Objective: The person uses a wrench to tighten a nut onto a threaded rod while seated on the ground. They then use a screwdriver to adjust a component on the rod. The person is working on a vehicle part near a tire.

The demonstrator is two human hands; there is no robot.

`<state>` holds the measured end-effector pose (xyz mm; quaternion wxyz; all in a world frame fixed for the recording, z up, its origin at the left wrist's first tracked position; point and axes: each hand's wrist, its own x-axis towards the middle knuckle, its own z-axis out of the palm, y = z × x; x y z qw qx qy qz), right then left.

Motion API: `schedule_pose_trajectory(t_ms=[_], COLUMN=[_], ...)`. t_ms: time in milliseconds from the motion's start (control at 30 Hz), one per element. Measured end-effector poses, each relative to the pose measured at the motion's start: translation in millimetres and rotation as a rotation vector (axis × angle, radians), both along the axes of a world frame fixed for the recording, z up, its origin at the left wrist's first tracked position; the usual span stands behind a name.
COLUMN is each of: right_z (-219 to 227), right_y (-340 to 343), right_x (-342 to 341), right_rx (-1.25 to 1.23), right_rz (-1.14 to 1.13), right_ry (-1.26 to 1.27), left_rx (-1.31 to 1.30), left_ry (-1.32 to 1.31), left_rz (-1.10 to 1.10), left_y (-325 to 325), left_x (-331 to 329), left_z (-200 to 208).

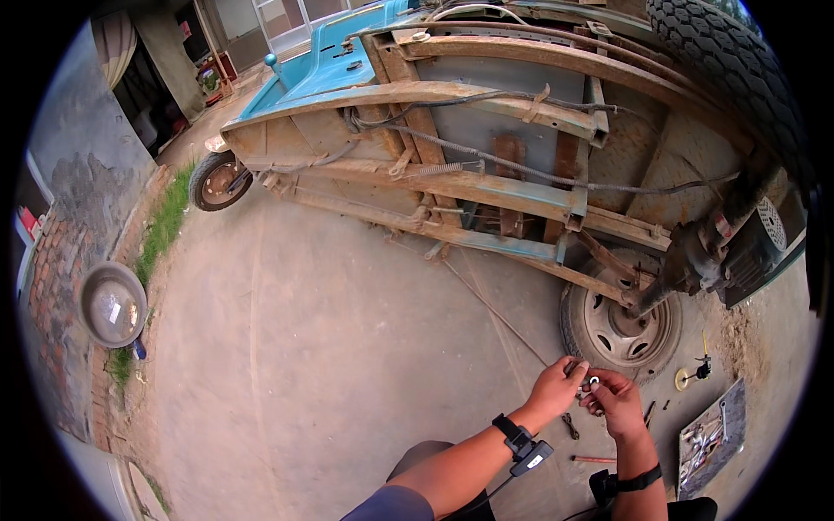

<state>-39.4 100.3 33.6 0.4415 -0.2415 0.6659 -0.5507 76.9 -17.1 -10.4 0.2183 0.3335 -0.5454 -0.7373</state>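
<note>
My left hand (556,389) is closed around the near end of a long thin metal rod (495,314), which runs up to the rusty frame (486,189) of a tipped-over blue three-wheeled vehicle. Close beside it, my right hand (615,401) pinches a small shiny ring-shaped metal piece (594,380) by the rod's end. Whether that ring is a washer or part of a tool is too small to tell. Both hands meet just in front of the lower rear wheel (621,317). Each wrist wears a black strap.
At the right lies a tray (735,408) of spanners and other tools. Near it are a yellow and black tool (692,373), a reddish bar (594,458) and a dark cord-like piece (570,425). A metal basin (93,304) rests by the brick wall at left.
</note>
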Motion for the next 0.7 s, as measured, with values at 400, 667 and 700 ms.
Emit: schedule_pose_trajectory(t_ms=[400,667,700], right_z=[7,19,19], right_y=[-15,-19,-20], right_x=[4,-4,-4], right_rx=[-0.034,-0.006,-0.007], right_rz=[-0.091,-0.103,-0.107], right_ry=[0.111,0.244,0.254], left_rx=[0.141,0.09,0.094], left_ry=[0.19,0.179,0.188], left_rz=[-0.026,-0.017,-0.019], left_y=[5,3,3], left_x=[-11,-21,-22], left_z=[11,18,18])
